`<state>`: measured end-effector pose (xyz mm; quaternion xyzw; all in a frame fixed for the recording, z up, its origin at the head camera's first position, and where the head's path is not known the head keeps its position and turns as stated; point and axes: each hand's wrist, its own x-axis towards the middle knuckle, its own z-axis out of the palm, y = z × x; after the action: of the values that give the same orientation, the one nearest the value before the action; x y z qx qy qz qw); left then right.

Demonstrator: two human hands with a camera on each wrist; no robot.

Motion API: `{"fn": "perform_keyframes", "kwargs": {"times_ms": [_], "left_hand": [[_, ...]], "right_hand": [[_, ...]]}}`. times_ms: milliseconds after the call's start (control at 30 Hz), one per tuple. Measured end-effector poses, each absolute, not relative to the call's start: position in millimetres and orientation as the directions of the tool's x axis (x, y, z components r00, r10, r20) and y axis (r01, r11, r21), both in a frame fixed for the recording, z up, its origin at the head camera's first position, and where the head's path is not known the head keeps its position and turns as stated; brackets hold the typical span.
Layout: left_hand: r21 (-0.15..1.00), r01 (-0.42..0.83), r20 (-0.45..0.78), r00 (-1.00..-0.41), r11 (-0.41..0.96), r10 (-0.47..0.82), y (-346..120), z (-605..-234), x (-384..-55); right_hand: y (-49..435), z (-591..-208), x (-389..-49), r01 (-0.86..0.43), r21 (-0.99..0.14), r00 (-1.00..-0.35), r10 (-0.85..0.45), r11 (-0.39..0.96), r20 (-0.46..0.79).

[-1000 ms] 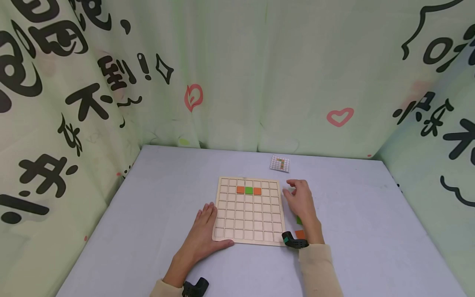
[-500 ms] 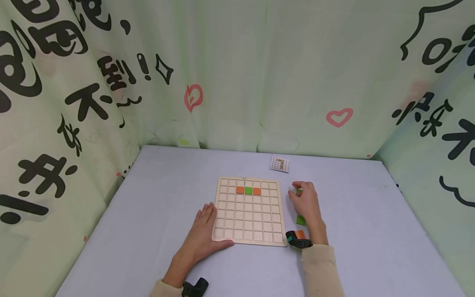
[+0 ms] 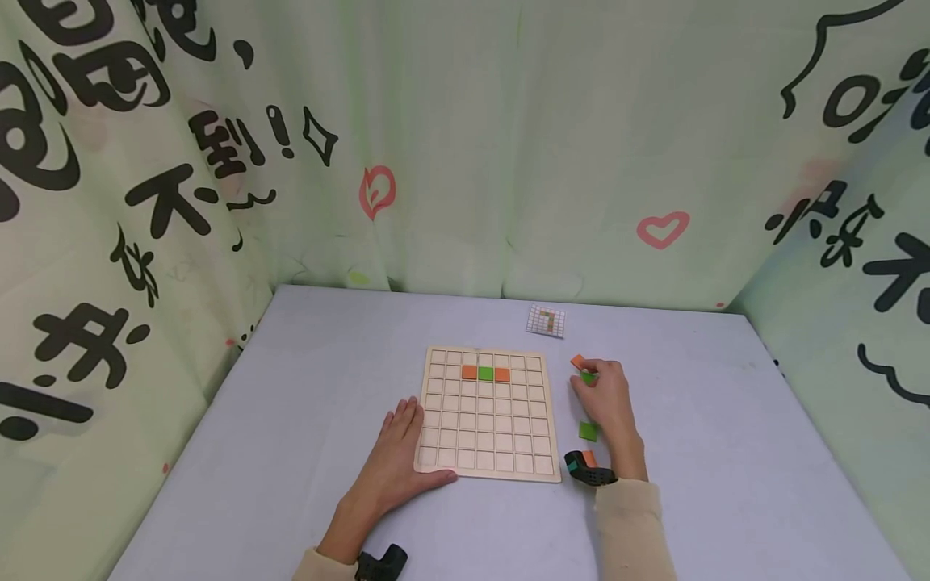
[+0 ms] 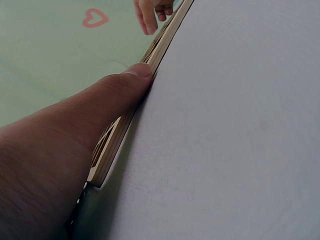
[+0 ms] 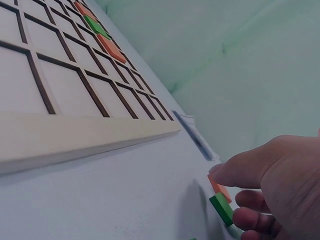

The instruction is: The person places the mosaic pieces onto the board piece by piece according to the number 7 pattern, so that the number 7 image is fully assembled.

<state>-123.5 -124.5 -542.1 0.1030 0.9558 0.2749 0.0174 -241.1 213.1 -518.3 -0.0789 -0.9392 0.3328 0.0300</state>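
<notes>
In the head view, a square wooden grid board (image 3: 485,435) lies on the table, with two orange tiles (image 3: 469,372) and a green tile (image 3: 486,374) in a row near its top. My left hand (image 3: 395,456) rests along its left edge and lower left corner, thumb on the front rim. To the right of the board, my right hand (image 3: 603,395) has thumb and curled fingers around a loose green tile (image 3: 588,377). A loose orange tile (image 3: 578,361) shows at its index fingertip. In the right wrist view the thumb overlaps that orange tile (image 5: 220,191).
Another green tile (image 3: 588,432) lies below the right hand, and an orange tile (image 3: 589,458) is partly hidden by the black wrist camera (image 3: 588,470). A small pattern card (image 3: 546,321) lies behind the board. A printed curtain (image 3: 450,145) surrounds the table (image 3: 349,339).
My right hand has moved right and slightly nearer, away from the board's right edge. The loose tiles around it now show more. The left hand and board stay in place.
</notes>
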Motion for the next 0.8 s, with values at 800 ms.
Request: {"fn": "perform_keyframes", "kwargs": {"times_ms": [800], "left_hand": [[0.527, 0.194, 0.034, -0.978, 0.828, 0.208, -124.3, -541.9, -122.9]], "right_hand": [[229.2, -517.8, -238.2, 0.152, -0.604, -0.988, 0.145, 0.782, -0.061]]}}
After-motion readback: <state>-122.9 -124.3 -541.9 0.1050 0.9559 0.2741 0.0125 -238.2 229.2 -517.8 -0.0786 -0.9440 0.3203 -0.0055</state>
